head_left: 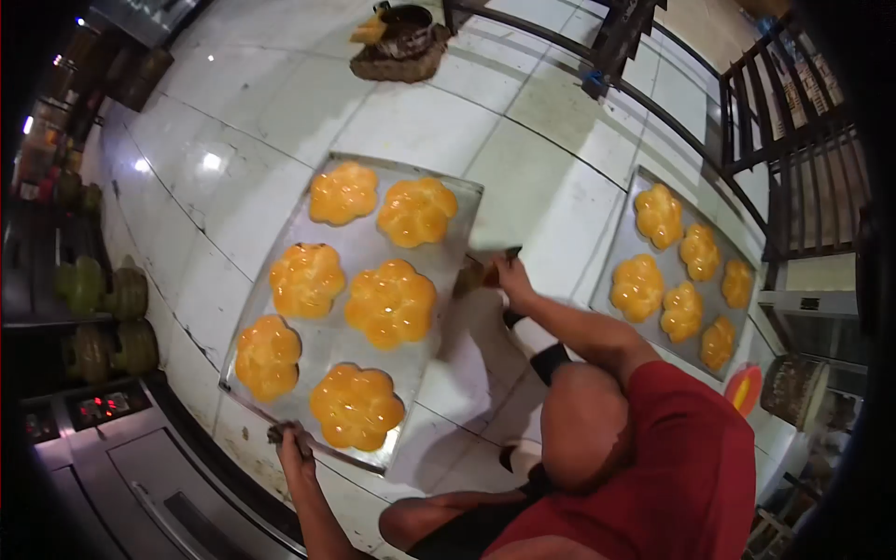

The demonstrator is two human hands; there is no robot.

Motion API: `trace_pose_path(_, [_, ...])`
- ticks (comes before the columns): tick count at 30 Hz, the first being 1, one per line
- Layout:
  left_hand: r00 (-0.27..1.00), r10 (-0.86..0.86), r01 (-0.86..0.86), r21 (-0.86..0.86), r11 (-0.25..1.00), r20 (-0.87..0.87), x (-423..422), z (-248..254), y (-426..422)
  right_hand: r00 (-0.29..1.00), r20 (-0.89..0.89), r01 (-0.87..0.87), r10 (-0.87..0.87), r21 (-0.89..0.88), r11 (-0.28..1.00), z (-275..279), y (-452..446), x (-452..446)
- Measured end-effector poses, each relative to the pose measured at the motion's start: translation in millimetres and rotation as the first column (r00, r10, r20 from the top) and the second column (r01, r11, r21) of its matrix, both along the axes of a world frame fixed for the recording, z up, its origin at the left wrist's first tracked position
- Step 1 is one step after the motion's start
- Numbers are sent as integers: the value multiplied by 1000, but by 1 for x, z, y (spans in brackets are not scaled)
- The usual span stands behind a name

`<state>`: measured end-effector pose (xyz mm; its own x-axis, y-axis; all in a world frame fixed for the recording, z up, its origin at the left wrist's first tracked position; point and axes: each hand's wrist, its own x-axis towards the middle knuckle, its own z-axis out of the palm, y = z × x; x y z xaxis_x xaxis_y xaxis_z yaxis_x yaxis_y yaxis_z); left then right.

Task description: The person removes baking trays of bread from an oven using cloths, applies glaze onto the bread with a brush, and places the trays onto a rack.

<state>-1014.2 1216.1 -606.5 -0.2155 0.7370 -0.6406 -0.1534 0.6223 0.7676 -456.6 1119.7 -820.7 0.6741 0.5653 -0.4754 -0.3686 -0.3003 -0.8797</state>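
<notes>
A metal baking tray (pixel 327 238) carries several glossy golden, flower-shaped bread buns (pixel 390 303). My left hand (pixel 295 448) is closed at the tray's near-left corner, with a dark cloth-like scrap in its fingers. At the opposite long side, my right hand (pixel 511 278) is closed around a brownish pad (pixel 469 278), which meets the tray's edge. A shadow on the floor beside that edge suggests the tray is raised. The fingertips of both hands are partly hidden.
A second tray (pixel 607 280) with several glazed buns lies on the tiled floor at right. Dark metal racks (pixel 793 140) stand beyond it. A pot (pixel 406 33) with a brush sits on a block at the top. An oven (pixel 159 476) is at lower left.
</notes>
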Motion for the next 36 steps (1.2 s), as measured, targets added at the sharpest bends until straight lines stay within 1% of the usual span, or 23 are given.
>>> trace_pose_path(1, [1000,-4,5,37,999,-7,15,26,3,1000,-7,5,-4,37,999,15,19,-11])
trace_pose_path(2, [997,-59,53,99,994,58,31,51,-2,953,-266,178,-146,100,979,32,31,-25])
trace_pose_path(3, [986,-120,102,152,983,114,45,72,-8,818,-518,349,-248,105,931,52,36,-36])
trace_pose_path(4, [986,-130,112,167,980,103,58,88,-10,811,-530,357,-246,116,927,63,36,-37])
trace_pose_path(5, [996,-25,10,168,986,88,72,99,-14,808,-538,365,-239,140,920,74,32,-34])
trace_pose_path(6, [993,80,-94,174,980,86,85,106,-13,812,-537,371,-230,170,913,83,32,-26])
trace_pose_path(7, [993,70,-87,191,978,94,97,114,-9,814,-536,379,-223,202,903,93,37,-15])
trace_pose_path(8, [992,21,-48,210,976,128,109,123,-6,814,-534,388,-227,211,897,102,41,-4])
trace_pose_path(10, [980,-79,35,230,973,185,127,133,-7,842,-476,423,-253,291,858,119,40,22])
trace_pose_path(12, [979,-99,52,251,966,177,154,133,5,852,-442,445,-280,329,833,146,37,53])
trace_pose_path(14, [980,-102,44,316,948,168,189,135,25,854,-355,510,-380,427,747,176,43,89])
trace_pose_path(16, [963,-161,93,293,952,216,248,158,45,933,-257,358,-253,573,737,182,38,136])
trace_pose_path(17, [951,-196,115,315,942,239,268,159,61,934,-255,356,-251,578,735,189,46,153])
trace_pose_path(19, [919,-280,174,351,920,277,308,156,91,876,-206,475,-437,526,705,236,62,183])
trace_pose_path(20, [897,-328,210,366,907,297,327,152,106,876,-201,473,-439,537,698,235,70,200])
trace_pose_path(23, [880,-395,274,396,877,266,376,131,142,791,-198,579,-579,548,603,217,94,252])
trace_pose_path(24, [873,-406,283,398,873,269,391,124,150,784,-194,584,-589,552,596,213,101,267])
trace_pose_path(27, [848,-424,290,390,874,318,430,106,162,700,-134,660,-702,499,563,195,115,299])
trace_pose_path(28, [843,-436,303,392,869,315,437,101,170,690,-138,668,-710,499,552,190,125,311])
trace_pose_path(31, [825,-456,339,353,872,335,448,74,182,728,-136,651,-671,444,616,166,133,334])
trace_pose_path(32, [824,-455,351,328,877,336,451,64,181,721,-129,662,-681,422,620,159,129,336])
trace_pose_path(35, [836,-452,366,296,882,311,475,41,188,767,-111,593,-632,501,631,154,130,351])
trace_pose_path(36, [834,-457,379,281,882,308,486,39,186,759,-110,604,-642,487,631,151,120,345])
